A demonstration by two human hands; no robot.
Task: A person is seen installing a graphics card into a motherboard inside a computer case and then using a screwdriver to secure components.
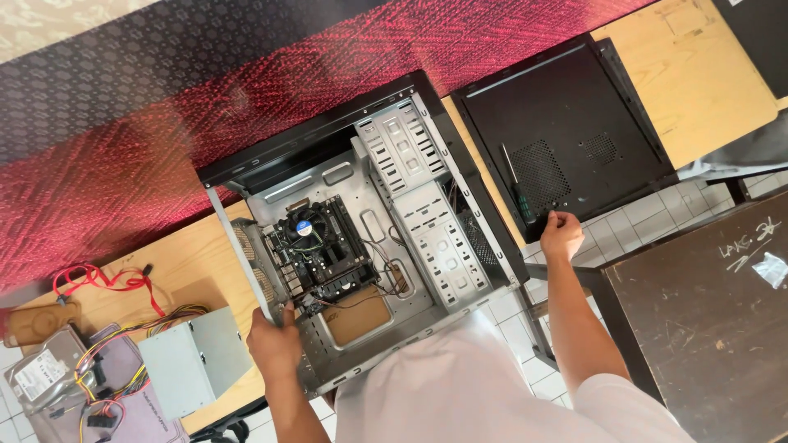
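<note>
On the wooden worktop (pixel 189 254), the open computer case (pixel 369 238) lies near its front edge, the left hand (pixel 275 344) grasping its rear rim, while the right hand (pixel 561 235) curls on the edge of the black side panel (pixel 566 131) beside a screwdriver (pixel 519 197); a grey power supply (pixel 193 357) and white-labelled hard drive (pixel 41 377) sit at the left.

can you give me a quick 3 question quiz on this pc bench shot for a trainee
1. True or false: the left hand grips the edge of the open computer case.
2. What is the right hand nearest to? A) screwdriver on the black side panel B) red cable C) hard drive
3. Fill in: the grey power supply lies ___ the case, on the wooden table.

Key: 1 true; 2 A; 3 outside
</note>
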